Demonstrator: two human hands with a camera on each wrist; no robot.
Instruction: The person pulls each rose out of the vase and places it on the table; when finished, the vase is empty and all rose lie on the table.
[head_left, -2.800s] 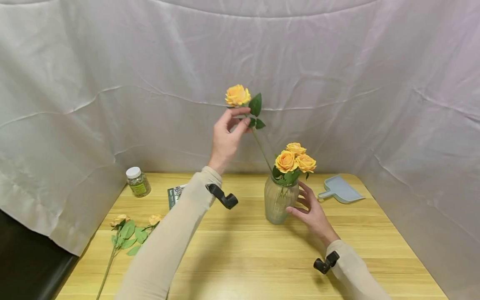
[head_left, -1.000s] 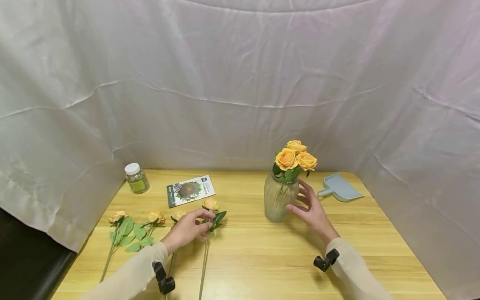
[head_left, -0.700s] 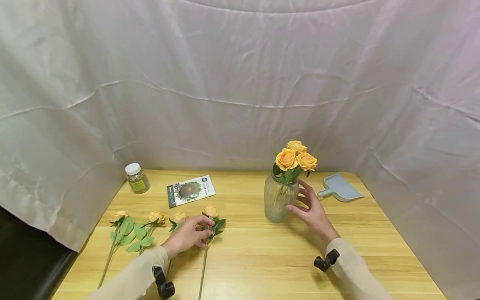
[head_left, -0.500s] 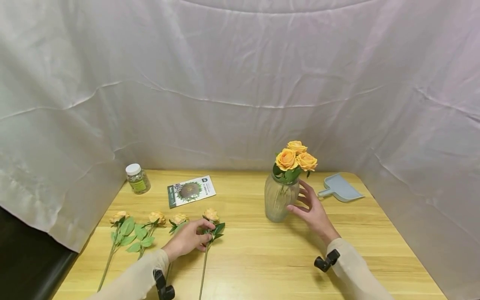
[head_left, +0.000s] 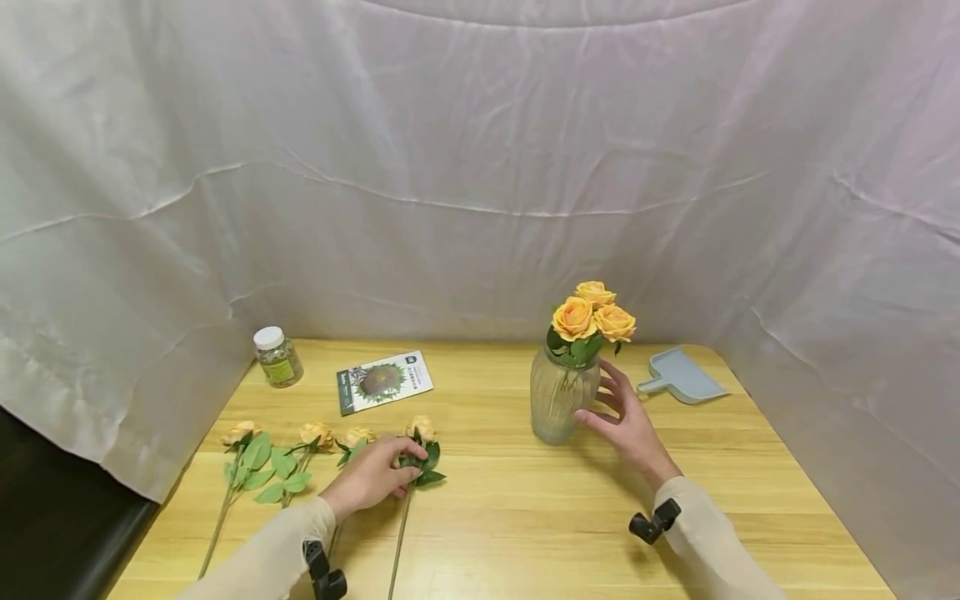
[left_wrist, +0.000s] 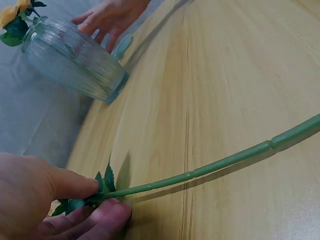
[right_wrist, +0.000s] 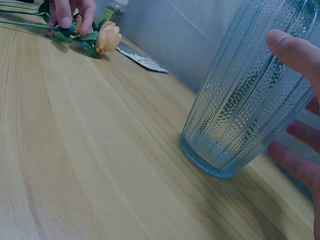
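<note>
Down at the table, my left hand (head_left: 375,475) pinches a yellow rose (head_left: 422,428) just below its bloom, at the dark green leaves. Its long green stem (left_wrist: 215,167) runs toward the front edge; in the left wrist view thumb and fingers meet on it. My right hand (head_left: 628,429) holds the side of a ribbed clear glass vase (head_left: 553,408), thumb in front and fingers curled behind. The vase (right_wrist: 240,110) stands on the table with three yellow roses (head_left: 574,319) in its mouth. To the left of the pinched rose, several more yellow roses (head_left: 315,435) lie in a row.
A white-lidded jar (head_left: 279,360) stands at the back left, with a printed packet (head_left: 384,382) to its right. Behind the right hand lies a blue-grey dustpan (head_left: 682,377). Pale curtain (head_left: 480,183) encloses the wooden table (head_left: 510,533) at back and sides.
My left hand has taken the rose from the vase's mouth down to the table, at the right end of the row. Its leaves have since shifted slightly. My right hand stays at the vase.
</note>
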